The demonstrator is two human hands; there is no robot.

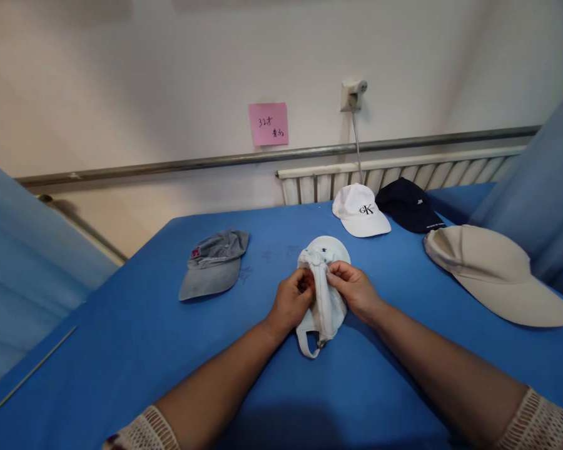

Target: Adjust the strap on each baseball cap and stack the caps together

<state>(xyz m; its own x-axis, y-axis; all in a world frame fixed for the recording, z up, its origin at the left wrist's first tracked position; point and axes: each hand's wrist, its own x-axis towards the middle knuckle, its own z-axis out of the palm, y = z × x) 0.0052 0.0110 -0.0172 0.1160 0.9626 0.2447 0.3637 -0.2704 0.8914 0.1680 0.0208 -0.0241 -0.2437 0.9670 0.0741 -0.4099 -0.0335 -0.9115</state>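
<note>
In the head view a pale, whitish baseball cap (326,306) lies at the middle of the blue table, its brim pointing away from me and its back strap loop toward me. My left hand (291,299) pinches the left side of its crumpled crown, with some fingertips hidden in the fabric. On the opposite side, my right hand (356,289) grips the cloth between thumb and fingers. A raised fold of the crown runs between the two hands. Something reddish shows by my left fingertips, too small to make out.
A grey cap (213,265) lies to the left. Toward the back right are a white cap (359,209) and a black cap (408,203), with a large beige cap (488,269) nearer. A thin stick (36,367) rests at the left edge. Blue curtains (23,262) flank the table.
</note>
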